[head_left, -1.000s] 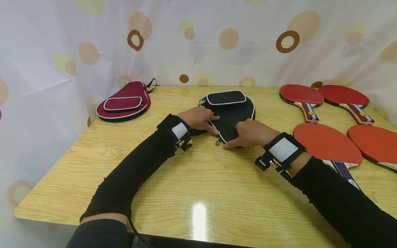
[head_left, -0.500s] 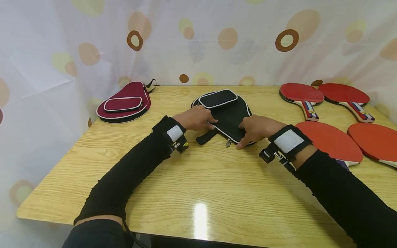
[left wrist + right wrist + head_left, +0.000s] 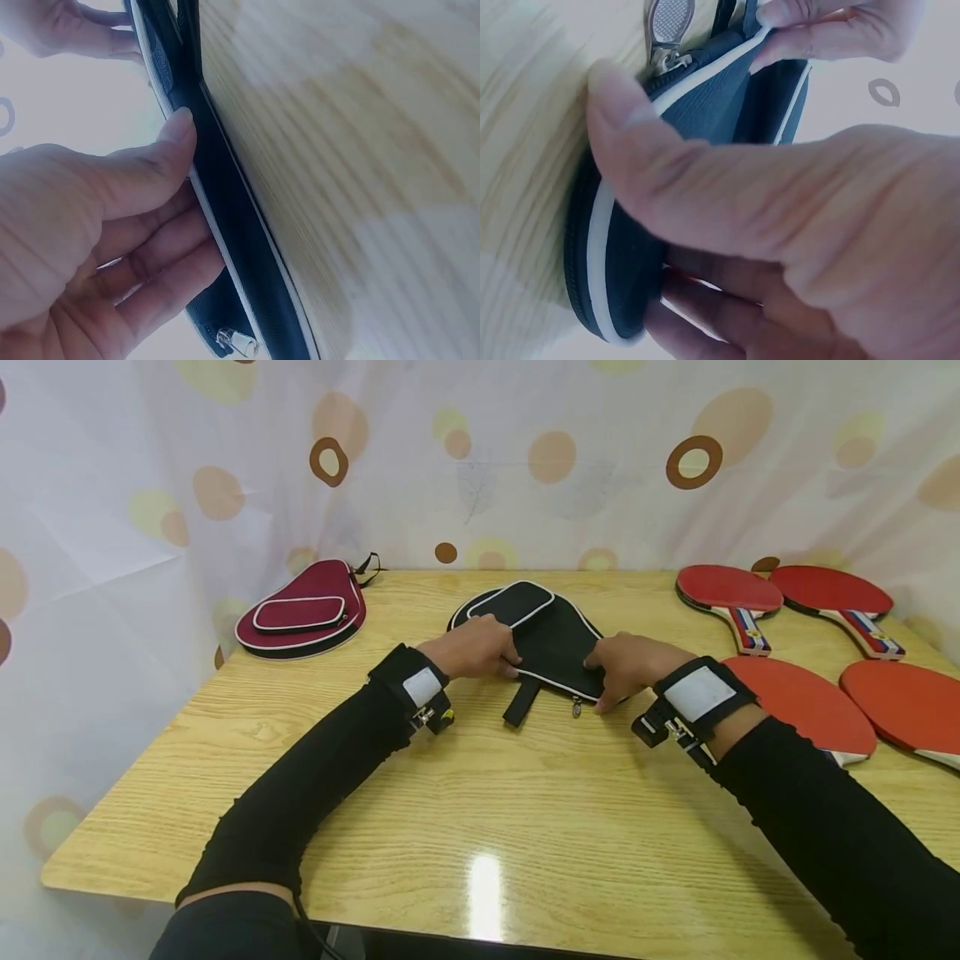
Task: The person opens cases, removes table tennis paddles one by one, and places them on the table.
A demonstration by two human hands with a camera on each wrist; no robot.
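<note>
A person's two hands grip a black fabric paddle-shaped racket case with white piping (image 3: 555,639), which lies flat near the middle of the pale wood-grain surface (image 3: 480,793). The left hand (image 3: 471,647) holds the case's left edge, thumb along the piping and fingers (image 3: 161,266) curled over the top; the right hand (image 3: 630,662) holds the near right edge, thumb pressed at the rim close to the small metal zipper pull (image 3: 576,704), fingers (image 3: 727,315) wrapped over the cover. Neither hand is spread wide; both are closed on the case. A short black strap (image 3: 521,702) trails from the case toward the camera. The case looks light, soft and padded, likely to flex and to slide easily on the glossy wood, so its piped rim seems the firmest place to take hold. A maroon racket case of the same shape (image 3: 302,610) rests well apart at far left, and four red-faced table tennis bats (image 3: 795,702) lie at right.
</note>
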